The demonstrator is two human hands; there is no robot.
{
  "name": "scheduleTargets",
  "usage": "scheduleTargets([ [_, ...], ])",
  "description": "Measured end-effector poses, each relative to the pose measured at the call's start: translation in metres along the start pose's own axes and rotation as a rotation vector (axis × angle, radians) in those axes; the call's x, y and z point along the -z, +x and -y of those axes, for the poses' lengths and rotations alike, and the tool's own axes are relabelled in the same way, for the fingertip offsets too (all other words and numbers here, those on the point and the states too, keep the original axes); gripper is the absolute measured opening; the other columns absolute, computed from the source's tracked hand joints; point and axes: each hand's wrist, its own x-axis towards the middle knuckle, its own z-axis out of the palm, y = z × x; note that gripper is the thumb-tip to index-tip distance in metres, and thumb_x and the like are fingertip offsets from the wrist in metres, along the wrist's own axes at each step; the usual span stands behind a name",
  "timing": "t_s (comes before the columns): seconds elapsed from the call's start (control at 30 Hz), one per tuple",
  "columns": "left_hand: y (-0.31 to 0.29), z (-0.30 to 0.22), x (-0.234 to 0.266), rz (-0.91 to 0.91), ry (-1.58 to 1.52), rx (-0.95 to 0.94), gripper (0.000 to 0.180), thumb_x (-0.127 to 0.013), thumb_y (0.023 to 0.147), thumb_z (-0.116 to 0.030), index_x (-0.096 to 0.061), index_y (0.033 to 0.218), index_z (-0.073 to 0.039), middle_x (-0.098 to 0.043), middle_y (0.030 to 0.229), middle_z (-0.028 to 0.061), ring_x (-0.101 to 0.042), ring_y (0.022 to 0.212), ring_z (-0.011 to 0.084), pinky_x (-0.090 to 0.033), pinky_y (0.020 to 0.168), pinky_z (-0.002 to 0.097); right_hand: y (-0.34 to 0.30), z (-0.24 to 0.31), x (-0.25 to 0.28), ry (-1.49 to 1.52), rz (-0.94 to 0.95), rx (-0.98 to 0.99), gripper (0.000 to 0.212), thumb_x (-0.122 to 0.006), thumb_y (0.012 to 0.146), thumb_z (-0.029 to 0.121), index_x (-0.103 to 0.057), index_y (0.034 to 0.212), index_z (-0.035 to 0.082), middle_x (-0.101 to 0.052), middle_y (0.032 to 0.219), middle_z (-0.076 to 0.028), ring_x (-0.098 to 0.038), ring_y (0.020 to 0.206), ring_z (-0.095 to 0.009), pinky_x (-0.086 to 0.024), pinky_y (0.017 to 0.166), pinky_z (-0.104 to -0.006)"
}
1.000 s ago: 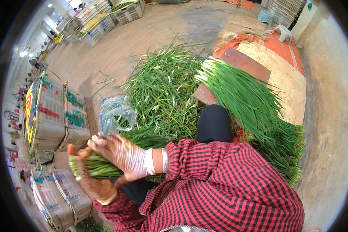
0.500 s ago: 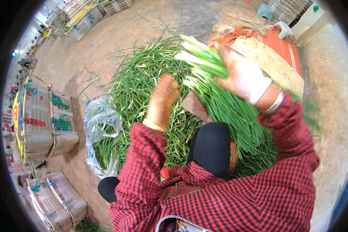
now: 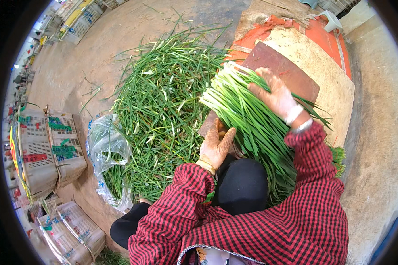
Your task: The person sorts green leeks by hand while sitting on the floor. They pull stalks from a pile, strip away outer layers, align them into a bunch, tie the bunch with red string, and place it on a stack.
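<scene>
Pressing down with right hand (image 3: 276,95), fingers spread flat on neat bundle of long green chive stalks (image 3: 252,128) beside loose green heap (image 3: 163,110), keeping them aligned. Resting left hand (image 3: 214,145), fingers loosely curled, gripping nothing, against bundle's edge.

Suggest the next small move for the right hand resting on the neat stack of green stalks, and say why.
Probably press down and smooth the stalks flat. The right hand lies palm-down on the aligned stack, whose pale ends fan out unevenly, while the left hand rests at its near edge beside the loose pile.
</scene>
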Motion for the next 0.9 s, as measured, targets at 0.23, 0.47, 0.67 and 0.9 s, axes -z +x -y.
scheduleTargets([
  [0.23, 0.013, 0.004, -0.01, 0.001, 0.141, 0.011, 0.083, -0.07, 0.088, -0.044, -0.033, 0.144, 0.006, -0.05, 0.137, 0.0283, -0.056, 0.12, 0.0383, -0.044, 0.101, 0.0408, 0.026, -0.021, -0.006, 0.225, 0.341, -0.272, 0.111, -0.063, 0.08, 0.073, -0.027, 0.152, -0.004, -0.04, 0.15, -0.026, -0.038, 0.141, -0.036, -0.029, 0.115, -0.0345],
  [0.47, 0.024, 0.018, -0.035, -0.206, 0.686, -0.011, 0.063, -0.062, 0.091, -0.043, -0.045, 0.122, 0.009, -0.049, 0.121, 0.0375, -0.055, 0.108, 0.0537, -0.047, 0.092, 0.0534, -0.014, 0.018, -0.048, -0.077, 0.09, -0.158, 0.108, -0.06, 0.079, 0.075, -0.034, 0.149, -0.003, -0.045, 0.145, -0.029, -0.041, 0.138, -0.039, -0.03, 0.116, -0.0402],
  [0.67, 0.009, 0.012, 0.005, -0.1, 0.044, 0.22, 0.069, -0.047, 0.1, -0.053, -0.048, 0.139, 0.004, -0.064, 0.114, 0.0209, -0.063, 0.103, 0.0284, -0.05, 0.088, 0.0383, 0.001, -0.041, -0.057, 0.507, 0.078, -0.195, 0.101, -0.062, 0.083, 0.069, -0.038, 0.145, -0.007, -0.045, 0.146, -0.026, -0.042, 0.138, -0.034, -0.033, 0.114, -0.0378],
  [0.9, -0.015, 0.059, 0.032, -0.155, 0.026, 0.103, 0.029, -0.067, 0.091, -0.005, -0.064, 0.119, -0.001, -0.067, 0.097, 0.002, -0.061, 0.086, 0.0094, -0.05, 0.08, 0.024, 0.009, -0.049, -0.038, 0.757, -0.076, -0.287, 0.03, -0.065, 0.093, 0.03, -0.071, 0.108, 0.004, -0.072, 0.107, -0.011, -0.065, 0.102, -0.018, -0.048, 0.093, -0.0294],
])
